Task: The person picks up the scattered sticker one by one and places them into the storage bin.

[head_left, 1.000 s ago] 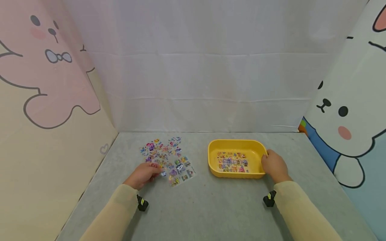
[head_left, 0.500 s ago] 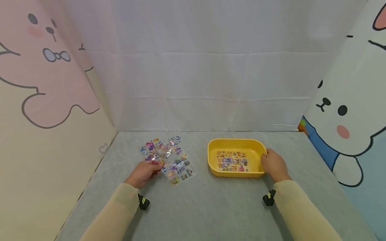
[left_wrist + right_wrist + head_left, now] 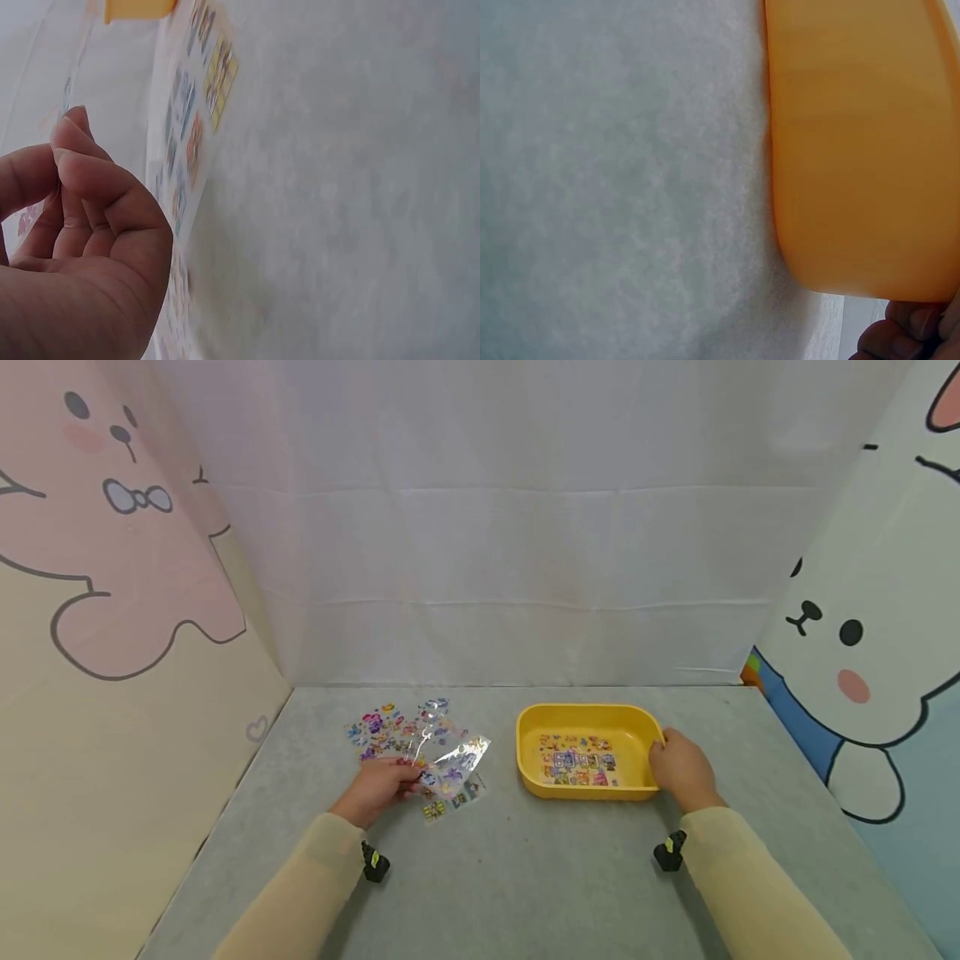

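My left hand [image 3: 381, 788] pinches a clear sticker sheet [image 3: 455, 768] between thumb and fingers. This sheet is lifted and slanted, with glare along its right end. Under and behind it, more sticker sheets [image 3: 382, 727] with small colourful figures lie on the table. In the left wrist view, thumb and fingertips meet on the thin film, and a sheet [image 3: 196, 127] with square pictures lies below. My right hand [image 3: 684, 770] grips the right end of a yellow tray [image 3: 525, 781]. Inside the tray lies one sticker sheet [image 3: 577, 763]. The tray's outer wall [image 3: 862, 165] fills much of the right wrist view.
The grey table [image 3: 480, 877] reaches back to a white cloth [image 3: 525, 552]. Side panels with a pink cartoon animal [image 3: 150, 560] and a white one [image 3: 885, 577] stand left and right. A black wrist camera [image 3: 375, 864] sits on my left cuff.
My left hand has raised the pinched sheet off the others and moved slightly right with it. The right hand and the yellow tray have stayed in place.
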### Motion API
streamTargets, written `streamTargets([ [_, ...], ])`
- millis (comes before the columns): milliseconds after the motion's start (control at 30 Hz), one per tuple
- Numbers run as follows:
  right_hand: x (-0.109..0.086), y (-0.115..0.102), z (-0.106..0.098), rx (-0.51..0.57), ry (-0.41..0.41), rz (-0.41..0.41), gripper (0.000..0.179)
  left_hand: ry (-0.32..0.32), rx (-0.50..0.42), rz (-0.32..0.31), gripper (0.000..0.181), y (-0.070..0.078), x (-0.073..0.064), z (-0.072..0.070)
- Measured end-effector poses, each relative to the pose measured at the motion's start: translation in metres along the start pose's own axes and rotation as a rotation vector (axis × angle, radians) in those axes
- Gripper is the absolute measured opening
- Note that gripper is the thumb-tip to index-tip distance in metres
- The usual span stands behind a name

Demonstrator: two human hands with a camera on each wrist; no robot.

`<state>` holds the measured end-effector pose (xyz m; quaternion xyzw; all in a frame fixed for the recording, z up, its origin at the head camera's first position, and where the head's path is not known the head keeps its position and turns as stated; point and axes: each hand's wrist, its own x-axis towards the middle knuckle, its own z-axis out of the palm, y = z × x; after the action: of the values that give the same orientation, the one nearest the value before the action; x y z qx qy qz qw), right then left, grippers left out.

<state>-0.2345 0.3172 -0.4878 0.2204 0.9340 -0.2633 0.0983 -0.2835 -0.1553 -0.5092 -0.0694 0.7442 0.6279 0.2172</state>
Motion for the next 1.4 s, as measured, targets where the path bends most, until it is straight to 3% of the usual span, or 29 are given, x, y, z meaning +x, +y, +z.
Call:
streamTargets([
  [300,0.004,0.002,0.004,0.011,0.019,0.022,0.051,-0.019,-0.075,0.048,0.015,0.005,0.002,0.031],
  [667,0.006,0.004,0.006,0.003,0.021,0.03,0.051,-0.065,-0.09,0.093,0.021,0.028,-0.002,0.082],
  [833,0.006,0.002,0.005,0.0,0.02,0.036,0.052,-0.08,-0.069,0.118,0.018,0.041,0.001,0.108],
  [1067,0.005,0.0,0.002,0.003,0.013,0.044,0.052,-0.07,-0.01,0.089,0.013,0.059,0.009,0.139],
  [1400,0.004,0.0,0.001,0.0,-0.003,0.034,0.052,-0.007,0.052,0.084,0.012,0.076,0.015,0.169],
])
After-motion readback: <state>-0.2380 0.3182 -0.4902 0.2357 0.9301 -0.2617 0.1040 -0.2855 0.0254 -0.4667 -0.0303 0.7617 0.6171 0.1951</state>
